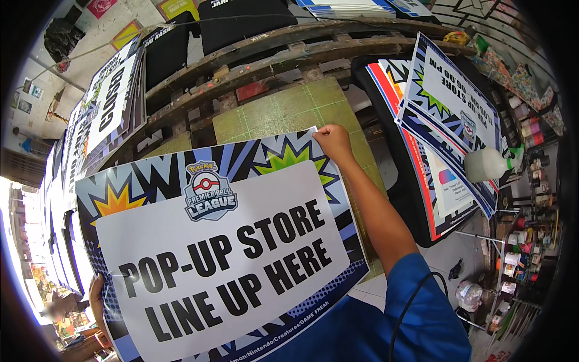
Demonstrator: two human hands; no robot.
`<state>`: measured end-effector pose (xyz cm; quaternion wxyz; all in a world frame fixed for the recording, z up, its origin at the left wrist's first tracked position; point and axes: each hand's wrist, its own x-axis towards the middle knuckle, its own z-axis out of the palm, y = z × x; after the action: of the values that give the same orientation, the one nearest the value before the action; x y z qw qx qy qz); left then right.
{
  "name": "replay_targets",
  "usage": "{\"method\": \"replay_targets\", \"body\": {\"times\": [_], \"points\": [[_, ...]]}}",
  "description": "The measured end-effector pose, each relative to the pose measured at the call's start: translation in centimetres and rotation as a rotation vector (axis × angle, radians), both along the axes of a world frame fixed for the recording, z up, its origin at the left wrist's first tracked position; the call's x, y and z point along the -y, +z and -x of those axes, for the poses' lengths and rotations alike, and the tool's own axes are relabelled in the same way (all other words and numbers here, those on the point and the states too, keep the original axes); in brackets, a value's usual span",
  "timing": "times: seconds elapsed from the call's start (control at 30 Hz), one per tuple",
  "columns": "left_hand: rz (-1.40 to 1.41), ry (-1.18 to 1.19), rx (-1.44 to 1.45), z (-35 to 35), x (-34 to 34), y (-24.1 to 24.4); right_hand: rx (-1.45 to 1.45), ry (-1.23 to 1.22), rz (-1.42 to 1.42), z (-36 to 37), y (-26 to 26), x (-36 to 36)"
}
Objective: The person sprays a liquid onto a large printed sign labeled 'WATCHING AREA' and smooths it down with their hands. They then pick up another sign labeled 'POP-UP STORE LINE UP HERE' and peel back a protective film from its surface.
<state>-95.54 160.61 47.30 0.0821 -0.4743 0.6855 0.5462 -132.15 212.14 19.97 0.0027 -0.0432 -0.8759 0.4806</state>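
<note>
A large printed sign sheet [217, 253] with bold black lettering and a comic-style border spans the space before me. Its far right corner is pinched between the thumb and fingers of my right hand [335, 144]. My left hand [97, 304] grips the left edge, with most of its fingers hidden behind the sheet. The sheet is tilted and slightly bowed. Beneath and beyond it lies a green board with grid lines [285, 108], partly covered by the sheet.
At right, printed signs [457, 95] are piled on a black cloth-covered support [402, 203], with a spray bottle [486, 165] lying on top. More signs [113, 95] line the left. A wooden rack [271, 59] runs across the back, near black shirts [244, 27]. Jars [513, 258] fill shelves.
</note>
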Motion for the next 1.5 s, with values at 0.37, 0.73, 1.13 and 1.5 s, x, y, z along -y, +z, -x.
{"method": "replay_targets", "body": {"times": [0.37, 0.73, 1.13, 1.5], "points": [[0.008, -0.024, -0.011, 0.1, 0.4, 0.8, 0.010, -0.024, 0.047, -0.3, 0.0, 0.1], [0.004, -0.026, -0.009, 0.3, 0.0, 1.0, 0.077, -0.098, 0.073, -1.6, 2.4, 0.4], [-0.001, -0.025, -0.004, 0.7, -0.2, 1.1, 0.062, -0.117, 0.063, -1.5, 1.9, 0.6], [-0.006, -0.016, 0.003, 0.9, -0.5, 1.0, 0.068, -0.136, 0.038, -1.2, 1.8, 0.8]]}}
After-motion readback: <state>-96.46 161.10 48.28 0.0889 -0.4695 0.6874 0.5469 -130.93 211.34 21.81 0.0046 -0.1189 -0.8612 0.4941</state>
